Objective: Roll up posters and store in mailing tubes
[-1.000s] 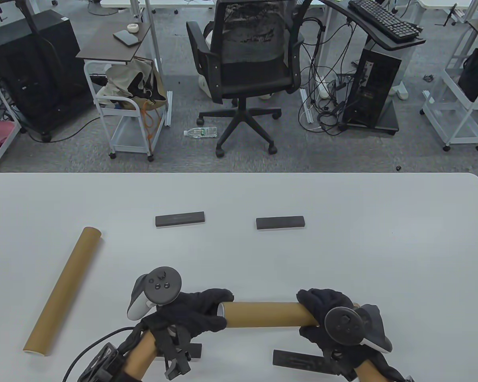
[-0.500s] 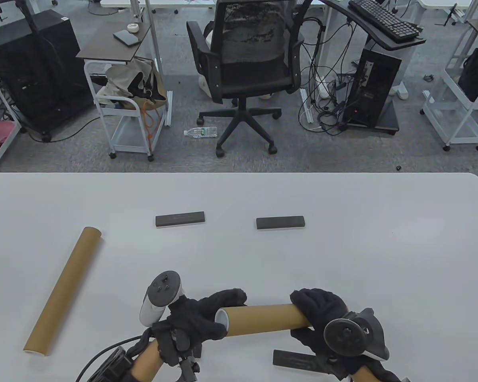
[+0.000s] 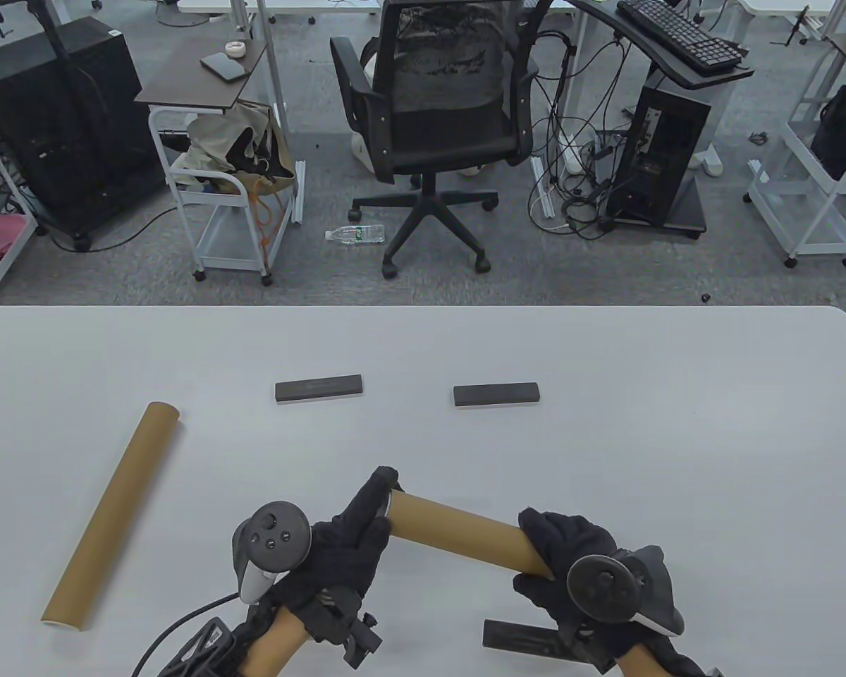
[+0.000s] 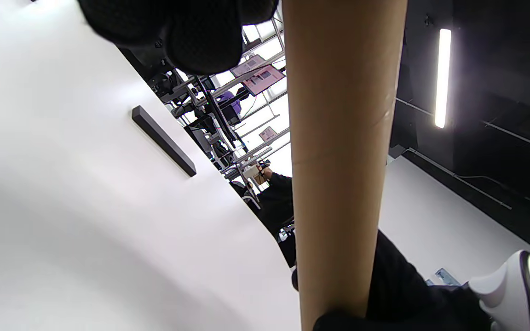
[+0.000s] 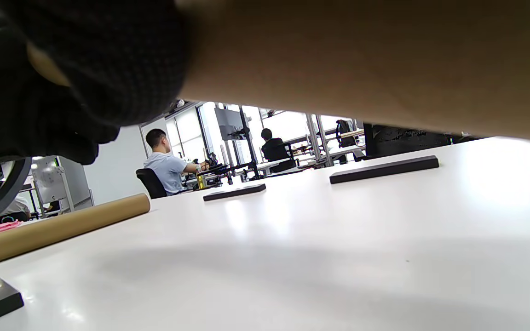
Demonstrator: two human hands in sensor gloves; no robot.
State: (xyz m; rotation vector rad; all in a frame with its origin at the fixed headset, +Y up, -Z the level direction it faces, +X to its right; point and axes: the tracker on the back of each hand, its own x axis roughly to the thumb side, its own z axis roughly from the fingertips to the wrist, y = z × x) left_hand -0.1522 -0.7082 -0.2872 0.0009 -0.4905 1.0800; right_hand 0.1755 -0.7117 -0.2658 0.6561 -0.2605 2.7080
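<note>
A brown mailing tube (image 3: 458, 530) lies slanted above the near part of the white table (image 3: 677, 437). My right hand (image 3: 571, 557) grips its right end; in the right wrist view the tube (image 5: 361, 59) fills the top beside my gloved fingers (image 5: 85, 69). My left hand (image 3: 349, 539) is open, its fingers stretched along the tube's left end and touching it. A sliver of white shows at that end. In the left wrist view the tube (image 4: 338, 161) runs down to my right hand (image 4: 394, 294). A second brown tube (image 3: 113, 515) lies at the left.
Two black bars (image 3: 319, 388) (image 3: 495, 395) lie across the middle of the table. Another black bar (image 3: 525, 637) lies by the near edge under my right wrist. An office chair (image 3: 440, 120) and carts stand beyond the far edge.
The tube's left end has swung away from me, so the tube now slants. My left hand let go of its grip around that end and now lies open against it.
</note>
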